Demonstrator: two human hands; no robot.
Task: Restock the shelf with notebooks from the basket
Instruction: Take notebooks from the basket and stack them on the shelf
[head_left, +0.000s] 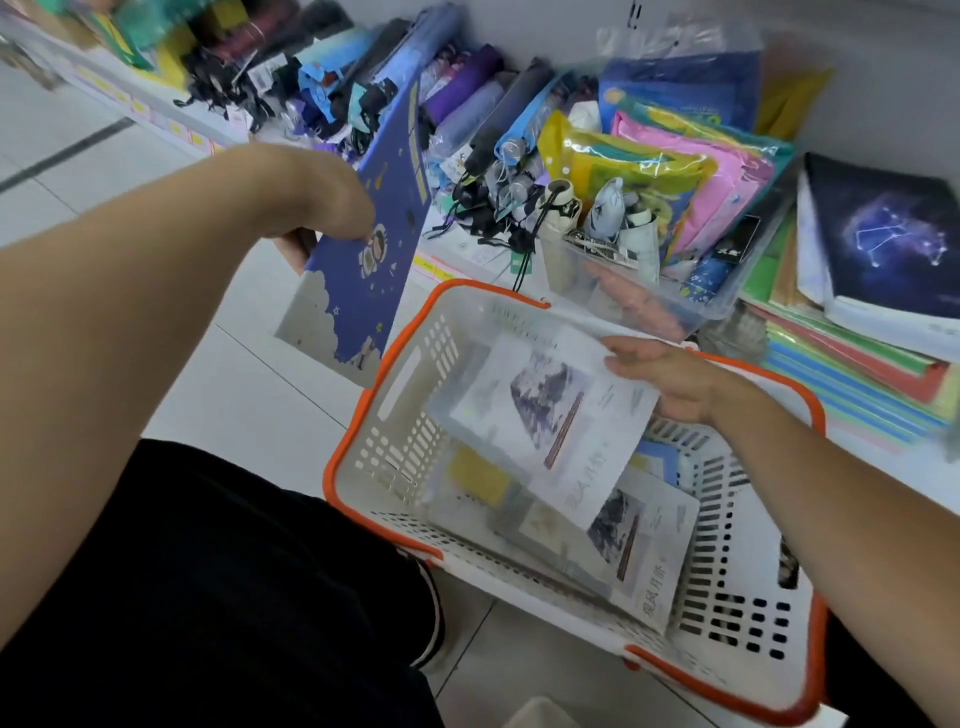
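My left hand (317, 208) grips a dark blue notebook (363, 249) with a cartoon astronaut, held upright above the floor left of the basket. The white basket (395, 415) with an orange rim sits on the floor before me. My right hand (665, 379) reaches into it and pinches the top edge of a white notebook (550, 415) with a mountain picture, lifting it at a tilt. A second white notebook (644, 545) of the same design lies below it, with other items blurred underneath. On the low shelf at the right lies a dark constellation notebook (883, 239) on a stack.
The low white shelf (467, 254) holds folded umbrellas (467, 104) at the back, a clear bin (649, 291) of colourful packets (675, 171), and coloured folders (852, 374) at the right. My black-clad leg (234, 597) fills the lower left. Tiled floor lies to the left.
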